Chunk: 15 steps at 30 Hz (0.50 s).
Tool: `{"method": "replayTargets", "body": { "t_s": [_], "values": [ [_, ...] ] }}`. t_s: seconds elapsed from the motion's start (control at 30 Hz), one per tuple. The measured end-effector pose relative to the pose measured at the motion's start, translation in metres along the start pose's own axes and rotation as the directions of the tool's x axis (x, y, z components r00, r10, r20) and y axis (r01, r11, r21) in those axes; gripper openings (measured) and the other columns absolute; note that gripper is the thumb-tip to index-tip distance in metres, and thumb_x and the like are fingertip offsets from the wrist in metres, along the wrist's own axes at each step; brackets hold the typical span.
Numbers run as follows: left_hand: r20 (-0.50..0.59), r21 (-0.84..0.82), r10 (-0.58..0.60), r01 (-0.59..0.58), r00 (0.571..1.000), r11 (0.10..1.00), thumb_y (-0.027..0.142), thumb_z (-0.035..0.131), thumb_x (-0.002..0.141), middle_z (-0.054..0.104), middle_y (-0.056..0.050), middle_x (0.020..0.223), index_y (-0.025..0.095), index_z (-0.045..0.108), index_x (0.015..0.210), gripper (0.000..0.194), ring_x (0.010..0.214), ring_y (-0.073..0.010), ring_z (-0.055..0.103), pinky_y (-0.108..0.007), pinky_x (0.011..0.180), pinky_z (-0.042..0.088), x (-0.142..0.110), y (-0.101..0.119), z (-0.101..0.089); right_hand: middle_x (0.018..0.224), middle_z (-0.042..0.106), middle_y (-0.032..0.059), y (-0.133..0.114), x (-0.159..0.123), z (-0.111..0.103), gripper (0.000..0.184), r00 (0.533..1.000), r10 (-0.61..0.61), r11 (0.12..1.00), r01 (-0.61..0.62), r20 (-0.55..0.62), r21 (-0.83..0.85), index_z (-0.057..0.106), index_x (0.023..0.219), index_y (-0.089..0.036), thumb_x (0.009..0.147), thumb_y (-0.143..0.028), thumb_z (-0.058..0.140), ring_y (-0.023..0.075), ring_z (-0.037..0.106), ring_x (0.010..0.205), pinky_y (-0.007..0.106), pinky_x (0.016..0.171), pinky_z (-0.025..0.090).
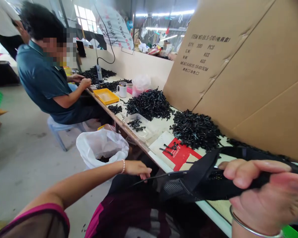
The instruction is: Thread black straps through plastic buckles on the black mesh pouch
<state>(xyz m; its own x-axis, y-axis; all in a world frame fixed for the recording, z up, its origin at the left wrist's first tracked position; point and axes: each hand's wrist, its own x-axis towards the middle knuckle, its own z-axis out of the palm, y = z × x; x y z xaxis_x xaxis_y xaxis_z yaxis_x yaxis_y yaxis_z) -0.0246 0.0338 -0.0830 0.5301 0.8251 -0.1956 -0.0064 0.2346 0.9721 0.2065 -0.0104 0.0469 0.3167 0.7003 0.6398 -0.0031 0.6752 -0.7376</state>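
My right hand (265,188), wearing a silver bangle, is closed on a black head strap (201,175) with a wide fabric band and a textured pad. The strap is held up over the table edge at the lower right. A thin black cable (161,177) runs from it to my left hand (138,168), whose curled fingers close on it above my lap. Beyond the strap, a few small black parts (170,149) lie on a red and white sheet (183,158). What the right palm covers is hidden.
Piles of small black parts (196,130) line the table, with a clear plastic tray (144,132), yellow tray (106,96) and white mug (122,89). A cardboard sheet (238,72) stands at right. A white-lined bin (89,145) sits below. A seated co-worker (47,72) works at left.
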Motion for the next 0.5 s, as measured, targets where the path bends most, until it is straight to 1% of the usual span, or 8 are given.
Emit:
{"method": "replayTargets", "body": {
  "t_s": [0.1, 0.13, 0.2, 0.27, 0.3, 0.37, 0.4, 0.5],
  "values": [
    [0.249, 0.194, -0.085, 0.037, 0.965, 0.980, 0.037, 0.052, 0.084, 0.055, 0.006, 0.045, 0.024, 0.067, 0.056, 0.035, 0.043, -0.0093, 0.055, -0.016, 0.047, 0.044, -0.026, -0.032, -0.002, 0.040, 0.043, -0.0074, -0.006, 0.002, 0.009, 0.032, 0.989, -0.132, 0.990, 0.128, -0.073, -0.064, 0.062, 0.076, -0.024, 0.077, -0.056, 0.064, 0.0136, 0.034, 0.036, 0.029, 0.042, 0.032],
    [0.291, 0.243, -0.096, 0.024, 0.952, 0.970, 0.039, 0.049, 0.086, 0.055, 0.006, 0.047, 0.024, 0.068, 0.058, 0.037, 0.043, -0.0089, 0.053, -0.015, 0.047, 0.043, -0.033, -0.037, -0.004, 0.041, 0.043, -0.0076, -0.008, 0.001, 0.011, 0.033, 0.982, -0.162, 0.984, 0.153, -0.098, -0.097, 0.062, 0.078, -0.023, 0.077, -0.056, 0.065, 0.0129, 0.034, 0.036, 0.028, 0.042, 0.031],
    [0.331, 0.285, -0.088, -0.010, 0.939, 0.958, 0.039, 0.054, 0.084, 0.056, 0.005, 0.051, 0.024, 0.069, 0.062, 0.030, 0.045, -0.0094, 0.050, -0.015, 0.047, 0.042, -0.042, -0.038, -0.012, 0.044, 0.043, -0.0073, -0.011, -0.002, 0.013, 0.036, 0.975, -0.188, 0.975, 0.171, -0.117, -0.142, 0.062, 0.079, -0.022, 0.074, -0.057, 0.066, 0.0124, 0.035, 0.038, 0.028, 0.043, 0.030],
    [0.317, 0.353, 0.021, -0.139, 0.948, 0.925, 0.035, 0.060, 0.079, 0.060, 0.004, 0.058, 0.024, 0.072, 0.069, 0.019, 0.054, -0.0117, 0.054, -0.017, 0.055, 0.045, -0.044, -0.031, -0.027, 0.044, 0.041, -0.0070, -0.016, -0.005, 0.013, 0.037, 0.971, -0.198, 0.970, 0.174, -0.134, -0.172, 0.062, 0.078, -0.022, 0.072, -0.058, 0.067, 0.0121, 0.036, 0.039, 0.028, 0.042, 0.029],
    [0.289, 0.428, 0.115, -0.236, 0.950, 0.872, 0.032, 0.060, 0.079, 0.062, 0.003, 0.063, 0.025, 0.073, 0.075, 0.015, 0.062, -0.0136, 0.057, -0.018, 0.062, 0.046, -0.043, -0.025, -0.036, 0.042, 0.039, -0.0073, -0.019, -0.007, 0.011, 0.038, 0.971, -0.191, 0.969, 0.163, -0.145, -0.184, 0.063, 0.077, -0.022, 0.071, -0.060, 0.068, 0.0115, 0.034, 0.038, 0.027, 0.040, 0.027],
    [0.225, 0.606, 0.328, -0.396, 0.917, 0.690, 0.025, 0.054, 0.082, 0.065, 0.000, 0.078, 0.028, 0.073, 0.091, 0.021, 0.077, -0.0177, 0.059, -0.023, 0.076, 0.046, -0.038, -0.012, -0.055, 0.036, 0.031, -0.0094, -0.025, -0.011, 0.002, 0.039, 0.980, -0.136, 0.979, 0.111, -0.143, -0.169, 0.062, 0.072, -0.024, 0.069, -0.061, 0.069, 0.0103, 0.025, 0.032, 0.027, 0.036, 0.023],
    [0.200, 0.677, 0.406, -0.425, 0.892, 0.601, 0.022, 0.051, 0.083, 0.065, -0.001, 0.085, 0.029, 0.072, 0.099, 0.028, 0.082, -0.0189, 0.058, -0.026, 0.080, 0.045, -0.035, -0.006, -0.065, 0.032, 0.027, -0.0105, -0.029, -0.014, -0.004, 0.038, 0.990, -0.077, 0.988, 0.060, -0.115, -0.140, 0.060, 0.068, -0.025, 0.068, -0.062, 0.070, 0.0096, 0.020, 0.030, 0.027, 0.035, 0.023],
    [0.125, 0.787, 0.487, -0.386, 0.864, 0.482, 0.016, 0.043, 0.084, 0.062, -0.006, 0.095, 0.025, 0.065, 0.116, 0.039, 0.085, -0.0201, 0.056, -0.031, 0.084, 0.043, -0.028, 0.007, -0.092, 0.027, 0.016, -0.0113, -0.038, -0.032, -0.030, 0.046, 0.990, 0.137, 0.989, -0.134, 0.043, -0.062, 0.047, 0.054, -0.025, 0.069, -0.062, 0.068, 0.0084, 0.010, 0.025, 0.028, 0.034, 0.025]
  ]
}}
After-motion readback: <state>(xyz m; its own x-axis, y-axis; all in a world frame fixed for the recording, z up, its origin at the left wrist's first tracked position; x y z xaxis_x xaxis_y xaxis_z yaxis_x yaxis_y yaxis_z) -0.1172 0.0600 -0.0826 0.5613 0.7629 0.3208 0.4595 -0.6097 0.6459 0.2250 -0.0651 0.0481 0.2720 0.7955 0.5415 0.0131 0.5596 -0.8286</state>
